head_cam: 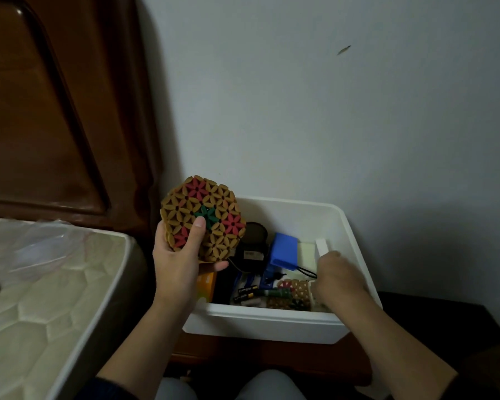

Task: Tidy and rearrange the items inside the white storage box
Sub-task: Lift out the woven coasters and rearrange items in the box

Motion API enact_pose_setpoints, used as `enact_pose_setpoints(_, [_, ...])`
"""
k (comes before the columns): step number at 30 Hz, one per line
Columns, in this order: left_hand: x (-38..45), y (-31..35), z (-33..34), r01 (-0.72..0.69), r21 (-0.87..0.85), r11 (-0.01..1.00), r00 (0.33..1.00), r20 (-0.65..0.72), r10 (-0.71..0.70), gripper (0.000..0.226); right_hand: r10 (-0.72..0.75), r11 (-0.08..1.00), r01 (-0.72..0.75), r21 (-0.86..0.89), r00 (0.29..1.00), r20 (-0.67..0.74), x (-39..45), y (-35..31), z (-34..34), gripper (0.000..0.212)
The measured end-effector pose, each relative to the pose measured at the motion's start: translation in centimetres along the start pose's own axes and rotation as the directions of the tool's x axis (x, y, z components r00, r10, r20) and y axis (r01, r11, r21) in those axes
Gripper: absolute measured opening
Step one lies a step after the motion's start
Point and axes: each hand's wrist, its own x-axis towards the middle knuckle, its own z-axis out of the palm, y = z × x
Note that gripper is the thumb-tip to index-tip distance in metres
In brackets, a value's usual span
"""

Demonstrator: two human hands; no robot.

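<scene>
White storage box (pixel 274 321) — two coasters (pixel 202 215).

Left hand (pixel 179 255) holds a beaded coaster (pixel 204 216) above the white box (pixel 260 321); right hand (pixel 339 280) reaches inside.

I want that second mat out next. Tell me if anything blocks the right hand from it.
Nothing visible does. The right hand is already down in the white box, right beside the small woven mat; the batteries lie on the mat's far side.

Bare forearms, a dark sleeve (pixel 107 389) at 1 elbow, pale trousers (pixel 267 385)
</scene>
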Motion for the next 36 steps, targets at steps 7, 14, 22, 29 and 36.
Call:
enact_pose_setpoints(7, [0.4, 1.0, -1.2, -0.140, -0.009, 0.990, 0.987, -0.085, 0.139, 0.048, -0.205, 0.939, 0.241, 0.246, 0.965, -0.164, -1.6, -4.0, -3.0, 0.036])
enact_pose_setpoints(14, [1.1, 0.5, -2.7, -0.100, -0.147, 0.984, 0.967, -0.247, 0.062, 0.051, -0.336, 0.620, 0.108, 0.777, 0.931, 0.139, -1.9, -11.1, 1.8, 0.034])
enact_pose_setpoints(22, [1.0, 0.4, -2.6, -0.123, -0.043, 0.991, 0.976, -0.187, 0.113, 0.050, -0.387, 0.619, 0.013, 0.785, 0.875, 0.290, -2.5, -14.1, 5.2, 0.035])
enact_pose_setpoints(29, [0.4, 0.4, -2.1, -0.121, 0.094, 0.988, 0.984, -0.118, 0.131, 0.040, -0.516, 0.780, 0.306, 0.546, 0.808, 0.284, -1.4, -10.9, 3.0, 0.040])
enact_pose_setpoints(36, [-0.2, 0.0, -1.0, -0.144, 0.224, 0.964, 0.989, 0.070, 0.132, 0.042, -0.178, 0.978, 0.196, -0.068, 0.962, 0.207, 2.9, -2.6, 0.6, 0.012])
